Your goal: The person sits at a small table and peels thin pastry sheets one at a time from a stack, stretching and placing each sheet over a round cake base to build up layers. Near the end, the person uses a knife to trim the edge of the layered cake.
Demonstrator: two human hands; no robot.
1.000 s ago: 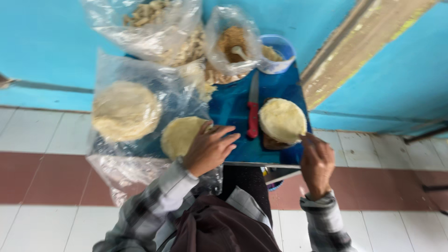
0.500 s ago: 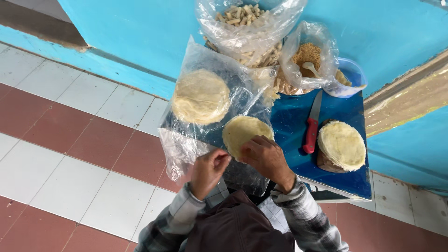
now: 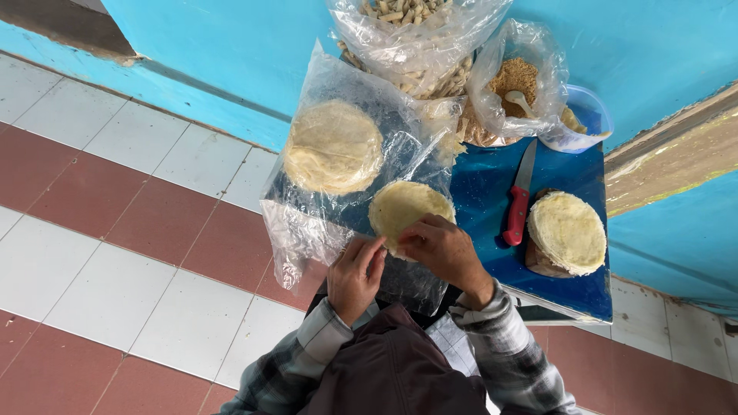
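Observation:
A pale round flat dough sheet (image 3: 403, 207) lies on a clear plastic sheet (image 3: 361, 184) spread over a blue table (image 3: 565, 296). My left hand (image 3: 355, 273) and my right hand (image 3: 444, 250) both pinch the sheet's near edge, fingers curled on it. A thicker stack of the same round sheets (image 3: 333, 146) rests on the plastic farther left. Another stack of rounds (image 3: 567, 233) sits at the right of the table.
A red-handled knife (image 3: 519, 200) lies between my hands and the right stack. Behind are a plastic bag of pale finger-shaped pieces (image 3: 419, 31), a bag of brown crumbs with a spoon (image 3: 516, 77) and a clear tub (image 3: 584, 119). A blue wall and red-and-white tiled floor (image 3: 115, 230) surround the table.
My right hand came over from the right stack to the single round sheet. Both hands now grip its near edge. The camera view swung left.

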